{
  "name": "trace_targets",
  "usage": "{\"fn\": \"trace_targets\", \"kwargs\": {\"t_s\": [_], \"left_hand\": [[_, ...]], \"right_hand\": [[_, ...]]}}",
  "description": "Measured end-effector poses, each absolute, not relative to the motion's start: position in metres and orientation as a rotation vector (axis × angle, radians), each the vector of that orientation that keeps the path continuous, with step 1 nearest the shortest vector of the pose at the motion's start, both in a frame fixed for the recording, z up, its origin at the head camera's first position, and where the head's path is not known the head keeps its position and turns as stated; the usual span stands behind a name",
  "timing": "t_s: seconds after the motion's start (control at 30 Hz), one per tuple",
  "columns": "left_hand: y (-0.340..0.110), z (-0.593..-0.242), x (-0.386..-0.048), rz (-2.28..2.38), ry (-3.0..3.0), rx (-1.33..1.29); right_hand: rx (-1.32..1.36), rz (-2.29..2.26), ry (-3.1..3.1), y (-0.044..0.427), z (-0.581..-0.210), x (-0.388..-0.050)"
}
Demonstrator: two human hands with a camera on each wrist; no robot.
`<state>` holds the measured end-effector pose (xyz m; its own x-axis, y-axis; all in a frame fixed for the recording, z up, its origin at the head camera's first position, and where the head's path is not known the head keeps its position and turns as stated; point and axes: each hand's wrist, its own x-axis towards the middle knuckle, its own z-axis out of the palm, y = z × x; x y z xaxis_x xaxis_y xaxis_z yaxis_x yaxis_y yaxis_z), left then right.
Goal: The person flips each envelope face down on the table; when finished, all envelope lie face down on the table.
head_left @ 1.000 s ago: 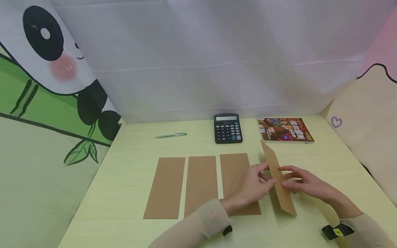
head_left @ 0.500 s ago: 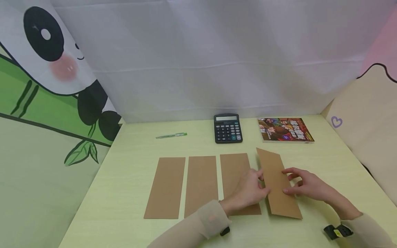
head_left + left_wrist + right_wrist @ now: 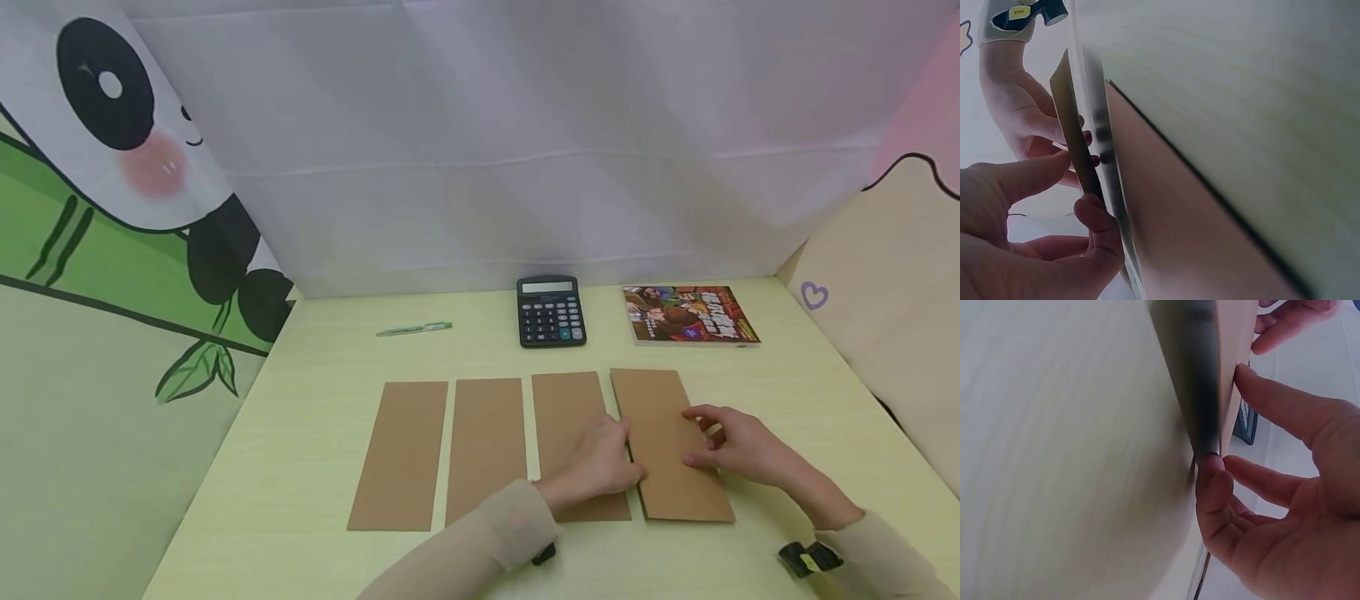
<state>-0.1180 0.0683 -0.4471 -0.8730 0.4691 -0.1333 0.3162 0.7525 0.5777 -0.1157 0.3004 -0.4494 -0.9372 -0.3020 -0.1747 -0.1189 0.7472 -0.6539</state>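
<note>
A brown rectangular kraft-coloured card (image 3: 671, 471) is held between both hands at the right end of a row, slightly raised off the table. My left hand (image 3: 600, 467) pinches its left edge. In the left wrist view, the left thumb (image 3: 1038, 178) is on one face and curled fingers are at the other. My right hand (image 3: 742, 446) pinches the right edge; the right wrist view shows the thumb (image 3: 1279, 403) on top and fingertips below. Three similar brown cards lie flat to the left: one at far left (image 3: 401, 454), one in the middle (image 3: 487, 437), one partly under my left forearm (image 3: 564, 404).
At the back of the pale table (image 3: 285, 467) lie a green pen (image 3: 415, 329), a black calculator (image 3: 551, 312) and a colourful book (image 3: 692, 315). A white cloth backdrop (image 3: 480, 167) rises behind them. A printed panel (image 3: 135, 250) stands at the left.
The held card has turned from steeply tilted to nearly flat, its face now upward. Both hands have kept their pinch on its edges. The other cards have not moved.
</note>
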Motion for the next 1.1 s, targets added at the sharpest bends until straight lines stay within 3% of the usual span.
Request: {"fn": "trace_targets", "kwargs": {"t_s": [1.1], "left_hand": [[0.083,-0.454,-0.126,0.529,2.748,0.64]], "right_hand": [[-0.243,-0.87,2.749,0.292,-0.451,-0.12]]}}
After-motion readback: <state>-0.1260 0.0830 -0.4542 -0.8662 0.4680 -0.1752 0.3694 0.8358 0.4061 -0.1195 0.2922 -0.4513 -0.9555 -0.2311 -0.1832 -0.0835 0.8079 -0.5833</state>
